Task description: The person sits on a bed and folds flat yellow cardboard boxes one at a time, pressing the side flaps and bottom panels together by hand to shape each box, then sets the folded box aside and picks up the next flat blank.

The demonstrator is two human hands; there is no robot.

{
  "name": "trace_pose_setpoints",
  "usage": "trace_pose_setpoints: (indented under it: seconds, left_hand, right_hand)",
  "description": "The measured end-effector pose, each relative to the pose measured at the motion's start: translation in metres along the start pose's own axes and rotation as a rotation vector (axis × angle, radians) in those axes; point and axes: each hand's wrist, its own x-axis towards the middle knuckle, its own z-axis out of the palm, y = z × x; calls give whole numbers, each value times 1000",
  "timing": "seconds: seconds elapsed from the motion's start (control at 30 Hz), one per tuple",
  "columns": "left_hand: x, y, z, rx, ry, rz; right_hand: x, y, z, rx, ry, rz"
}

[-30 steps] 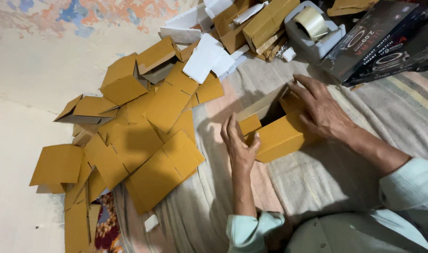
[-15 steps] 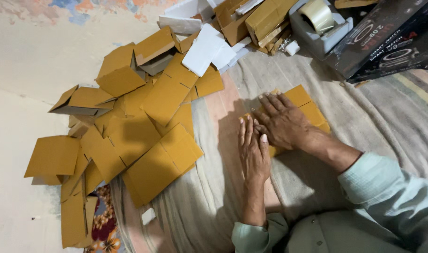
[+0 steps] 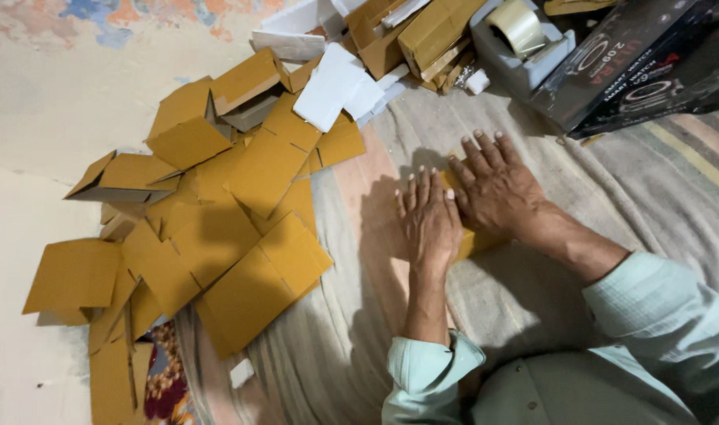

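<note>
Both my hands lie flat, palms down, on a flattened brown cardboard box (image 3: 470,240) that rests on a striped cloth (image 3: 580,197). My left hand (image 3: 429,222) covers its left part with fingers straight and close together. Beside it, my right hand (image 3: 497,189) presses on the box's right part with fingers spread. Only a thin strip of the cardboard shows between and under the hands. Pale green sleeves cover both my forearms.
A heap of flattened brown cardboard boxes (image 3: 241,228) lies to the left, some half folded. White flat pieces (image 3: 336,86) sit at the back. A tape dispenser with a tape roll (image 3: 521,39) and black printed boxes (image 3: 650,63) stand at the back right.
A second ago my hands held the box half open and standing. They have pushed it down flat, and now both palms press on it.
</note>
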Motion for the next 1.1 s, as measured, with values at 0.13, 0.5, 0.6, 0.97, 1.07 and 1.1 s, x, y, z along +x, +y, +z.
trace_pose_setpoints:
  seconds: [0.13,0.5,0.6,0.97,1.07,1.1]
  left_hand:
    - [-4,-11,-7,8,-36,-130]
    - [9,2,-13,41,-8,-230]
    - [5,-5,-22,12,-27,-317]
    - [10,0,-19,15,-29,-196]
    - [7,-8,-26,-13,-43,-248]
    - [6,-9,-27,-22,-45,-278]
  right_hand:
    - [-1,8,-5,112,80,35]
    - [9,-10,2,68,50,36]
    - [3,5,6,80,161,90]
    - [12,-11,-4,67,-47,-37]
    - [7,0,-17,23,-103,19]
    - [6,0,-20,-26,-121,16]
